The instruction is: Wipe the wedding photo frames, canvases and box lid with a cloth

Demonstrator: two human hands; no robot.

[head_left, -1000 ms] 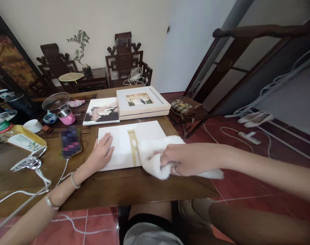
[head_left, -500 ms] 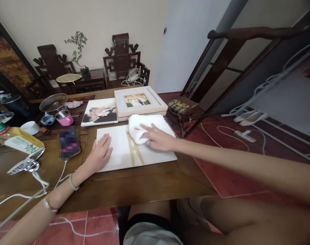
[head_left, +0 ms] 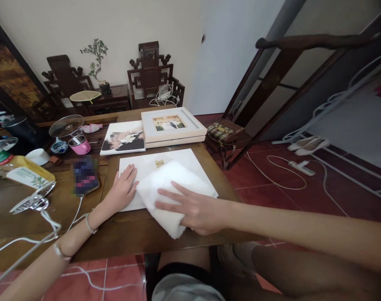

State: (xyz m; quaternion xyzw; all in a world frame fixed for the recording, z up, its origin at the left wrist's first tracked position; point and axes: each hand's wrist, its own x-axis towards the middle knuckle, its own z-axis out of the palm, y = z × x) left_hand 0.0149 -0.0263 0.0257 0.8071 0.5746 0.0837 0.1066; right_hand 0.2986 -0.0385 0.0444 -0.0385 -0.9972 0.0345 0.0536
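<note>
A white rectangular panel (head_left: 190,161), perhaps an album or picture board, lies flat on the wooden table with part of a gold design (head_left: 159,163) showing. My left hand (head_left: 124,190) rests on the panel's left edge, fingers stretched and flat. A folded white towel (head_left: 165,179) covers the panel's middle and lower part and hangs past its near edge. My right hand (head_left: 190,209) grips the towel, its fingers spread over the top and pressing down. Part of the gold design is hidden under the towel.
Behind the panel are a white framed picture (head_left: 174,125) and a photo panel (head_left: 124,138). To the left are a phone (head_left: 85,177) on a cable, a pink mug (head_left: 80,144), a bottle of yellow liquid (head_left: 24,171) and a silver claw clip (head_left: 33,202). A chair (head_left: 278,71) stands right.
My right hand has drawn the towel from the panel's far right toward me and slightly left, covering the lower gold design and baring its top. My left hand has stayed put.
</note>
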